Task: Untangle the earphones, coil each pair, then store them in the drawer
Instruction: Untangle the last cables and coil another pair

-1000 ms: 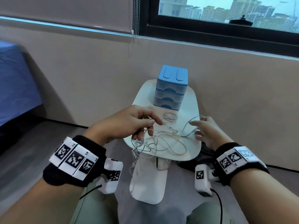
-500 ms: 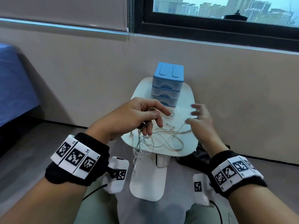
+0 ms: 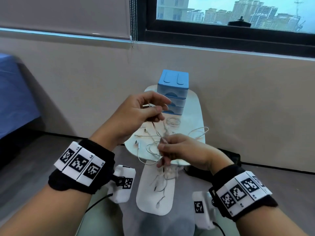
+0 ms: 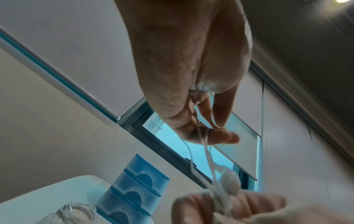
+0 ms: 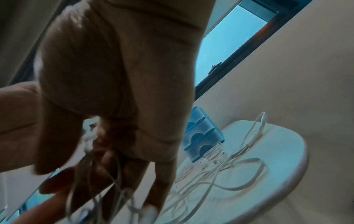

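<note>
Left grip (image 3: 136, 114) raised, thumb and fingers pinching white earphone wires (image 3: 156, 129) that run taut down toward 5 o'clock into the right grip (image 3: 177, 150), which is curled around the same bundle. An earbud (image 4: 229, 184) sits just above the right fingers (image 4: 239, 207). Loose ends dangle below the right grip. More tangled earphones (image 3: 198, 133) lie on the white surface (image 3: 196, 116); a coiled pair (image 3: 173, 122) rests just in front of the blue drawer unit (image 3: 173, 92) at 12 o'clock.
</note>
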Demonstrator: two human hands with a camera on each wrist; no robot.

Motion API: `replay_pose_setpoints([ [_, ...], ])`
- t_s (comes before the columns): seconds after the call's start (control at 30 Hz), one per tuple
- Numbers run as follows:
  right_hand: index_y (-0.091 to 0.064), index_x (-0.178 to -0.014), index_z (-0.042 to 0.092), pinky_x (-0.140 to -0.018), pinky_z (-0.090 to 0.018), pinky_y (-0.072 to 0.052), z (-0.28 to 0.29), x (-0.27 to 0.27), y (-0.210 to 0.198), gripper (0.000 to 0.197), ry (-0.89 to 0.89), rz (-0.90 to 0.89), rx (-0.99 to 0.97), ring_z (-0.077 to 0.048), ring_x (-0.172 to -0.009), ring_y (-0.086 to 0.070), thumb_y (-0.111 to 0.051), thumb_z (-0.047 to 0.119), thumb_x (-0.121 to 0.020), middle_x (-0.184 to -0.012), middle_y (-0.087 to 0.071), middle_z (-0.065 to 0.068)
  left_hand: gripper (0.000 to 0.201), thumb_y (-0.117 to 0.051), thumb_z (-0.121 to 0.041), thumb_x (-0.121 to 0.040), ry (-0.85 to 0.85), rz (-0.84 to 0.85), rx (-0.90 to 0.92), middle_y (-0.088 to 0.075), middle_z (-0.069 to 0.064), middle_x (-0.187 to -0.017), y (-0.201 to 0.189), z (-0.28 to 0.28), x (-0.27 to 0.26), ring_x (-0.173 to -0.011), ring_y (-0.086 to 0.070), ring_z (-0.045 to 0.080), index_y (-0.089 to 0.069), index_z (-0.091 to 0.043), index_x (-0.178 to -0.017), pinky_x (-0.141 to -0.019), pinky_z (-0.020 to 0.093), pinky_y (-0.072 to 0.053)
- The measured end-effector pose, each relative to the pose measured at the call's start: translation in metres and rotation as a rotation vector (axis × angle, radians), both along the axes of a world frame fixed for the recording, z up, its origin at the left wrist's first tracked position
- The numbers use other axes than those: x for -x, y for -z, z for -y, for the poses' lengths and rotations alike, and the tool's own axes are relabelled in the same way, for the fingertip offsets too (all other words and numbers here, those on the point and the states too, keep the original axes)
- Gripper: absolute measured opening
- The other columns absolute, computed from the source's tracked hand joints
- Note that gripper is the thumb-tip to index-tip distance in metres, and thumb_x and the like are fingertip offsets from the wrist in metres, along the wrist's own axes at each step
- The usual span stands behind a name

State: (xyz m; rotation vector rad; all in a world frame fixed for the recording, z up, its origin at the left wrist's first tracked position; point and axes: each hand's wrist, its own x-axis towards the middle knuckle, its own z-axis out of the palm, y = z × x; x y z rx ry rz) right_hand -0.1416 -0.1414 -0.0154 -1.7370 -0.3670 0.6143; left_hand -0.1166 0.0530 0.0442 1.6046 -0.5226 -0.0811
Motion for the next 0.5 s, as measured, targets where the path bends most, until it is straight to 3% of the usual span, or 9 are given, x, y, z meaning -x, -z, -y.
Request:
replay_pose_setpoints([
  [0.07, -0.059, -0.085, 0.010, -0.081, -0.032, -0.053, 0.013, -0.003, -0.004, 0.026, 0.082, 0.037, 0.006, -0.037, -0.087, -0.070, -0.052, 0.022, -0.107, -0.063, -0.057, -0.011, 0.028, -0.053, 0.007, -0.100, -0.044, -0.020, 0.051, -0.073, 0.012, -0.103, 0.001, -0.007, -0.004, -0.083, -0.071, 0.019, -0.073, -0.011, -0.104, -0.084, 0.033, -0.058],
  [0.17, -0.061, -0.088, 0.007, -0.083, -0.035, -0.052, 0.030, -0.004, -0.013, 0.025, 0.134, 0.027, -0.043, -0.032, -0.081, -0.067, -0.053, 0.021, -0.106, -0.068, -0.055, -0.013, 0.028, -0.048, 0.007, -0.103, -0.090, -0.050, 0.038, -0.074, 0.017, -0.110, 0.004, -0.014, -0.010, -0.091, -0.076, 0.027, -0.071, -0.008, -0.106, -0.087, 0.039, -0.061],
  [0.23, -0.063, -0.092, 0.003, -0.085, -0.038, -0.052, 0.038, -0.005, -0.015, 0.021, 0.149, 0.002, -0.073, -0.030, -0.080, -0.067, -0.053, 0.017, -0.105, -0.073, -0.057, -0.015, 0.029, -0.044, 0.008, -0.104, -0.105, -0.089, 0.043, -0.074, 0.019, -0.109, 0.005, -0.018, -0.012, -0.091, -0.076, 0.031, -0.070, -0.004, -0.108, -0.078, 0.034, -0.064],
  [0.33, -0.068, -0.098, 0.001, -0.082, -0.039, -0.051, 0.048, -0.006, -0.015, 0.018, 0.179, -0.002, -0.037, -0.030, -0.082, -0.069, -0.056, 0.014, -0.103, -0.080, -0.061, -0.017, 0.033, -0.039, 0.010, -0.102, -0.134, -0.147, 0.037, -0.075, 0.018, -0.099, 0.007, -0.024, -0.010, -0.076, -0.075, 0.029, -0.069, -0.001, -0.111, -0.062, 0.027, -0.061],
  [0.5, -0.068, -0.088, 0.000, -0.070, -0.031, -0.054, 0.051, -0.004, -0.008, 0.017, 0.332, 0.039, 0.035, -0.028, -0.079, -0.069, -0.062, 0.011, -0.100, -0.074, -0.065, -0.011, 0.037, -0.038, 0.008, -0.099, -0.137, -0.158, -0.094, -0.075, 0.013, -0.090, 0.013, -0.029, 0.001, -0.056, -0.067, 0.020, -0.070, -0.006, -0.109, -0.049, 0.026, -0.054],
])
